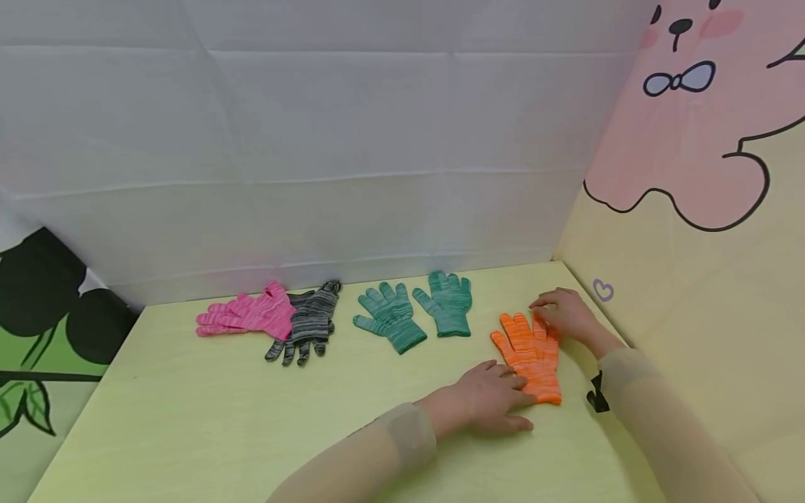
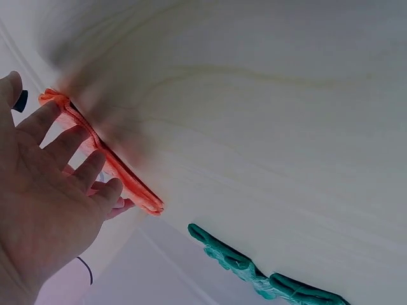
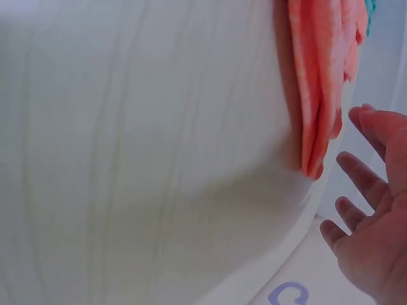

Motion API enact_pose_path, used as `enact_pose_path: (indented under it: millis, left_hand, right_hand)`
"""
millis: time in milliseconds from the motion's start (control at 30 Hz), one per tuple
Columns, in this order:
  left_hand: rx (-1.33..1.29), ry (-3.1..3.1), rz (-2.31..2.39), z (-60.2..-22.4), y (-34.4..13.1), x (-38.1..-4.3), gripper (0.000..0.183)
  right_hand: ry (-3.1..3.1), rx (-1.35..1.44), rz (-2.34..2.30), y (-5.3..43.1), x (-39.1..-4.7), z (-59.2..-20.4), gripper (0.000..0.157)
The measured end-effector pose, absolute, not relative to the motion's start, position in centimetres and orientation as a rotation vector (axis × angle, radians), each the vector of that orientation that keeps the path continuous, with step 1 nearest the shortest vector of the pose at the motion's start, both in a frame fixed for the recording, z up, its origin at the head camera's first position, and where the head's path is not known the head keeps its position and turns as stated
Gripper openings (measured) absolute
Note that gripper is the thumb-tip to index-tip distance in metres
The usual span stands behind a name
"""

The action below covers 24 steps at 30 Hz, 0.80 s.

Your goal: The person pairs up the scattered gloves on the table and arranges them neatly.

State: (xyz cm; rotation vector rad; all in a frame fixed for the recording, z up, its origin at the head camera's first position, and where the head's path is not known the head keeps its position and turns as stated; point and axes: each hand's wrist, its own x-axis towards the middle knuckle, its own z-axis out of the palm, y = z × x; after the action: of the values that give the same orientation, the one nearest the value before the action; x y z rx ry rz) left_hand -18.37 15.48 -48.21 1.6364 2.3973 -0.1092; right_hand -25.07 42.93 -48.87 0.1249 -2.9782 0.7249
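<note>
A bright orange knit glove (image 1: 533,356) lies flat at the right side of the table, its fingers toward the back. My left hand (image 1: 490,399) is at its lower left edge, fingers extended and fingertips overlapping the cuff in the head view. The left wrist view shows those fingers (image 2: 67,143) loosely bent beside the orange fabric. By the glove's finger ends is my right hand (image 1: 569,314), palm down. In the right wrist view its fingers (image 3: 361,175) are spread and relaxed, close to the orange glove (image 3: 318,82).
Two green gloves (image 1: 391,314) lie side by side at mid-table. Farther left, pink gloves (image 1: 245,314) overlap dark grey striped gloves (image 1: 312,318). A white sheet (image 1: 314,140) hangs behind the table (image 1: 220,426); a cartoon-printed wall (image 1: 711,293) stands along its right edge.
</note>
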Motion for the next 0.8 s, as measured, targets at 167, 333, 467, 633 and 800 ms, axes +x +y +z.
enact_pose_path:
  millis: [167, 333, 467, 633, 800]
  left_hand:
    - [1.641, 2.401, -0.113, -48.3, 15.4, -18.4, 0.057]
    - [1.648, 2.4, -0.123, -48.5, 15.4, -18.3, 0.058]
    - [1.648, 2.398, -0.128, -48.5, 15.5, -18.3, 0.058]
    - [1.645, 2.394, -0.123, -48.5, 15.5, -18.3, 0.058]
    - [1.647, 2.396, -0.123, -48.6, 15.5, -18.3, 0.058]
  right_hand:
    - [-2.994, 0.173, 0.787, 41.5, -25.7, -48.8, 0.022]
    - [-3.03, 0.151, 0.693, 41.0, -26.2, -49.3, 0.014]
    - [-3.029, 0.138, 0.638, 41.0, -26.2, -49.2, 0.013]
    - [-3.043, 0.172, 0.613, 41.1, -26.0, -49.3, 0.012]
    - [-3.038, 0.203, 0.628, 41.0, -25.9, -49.6, 0.01]
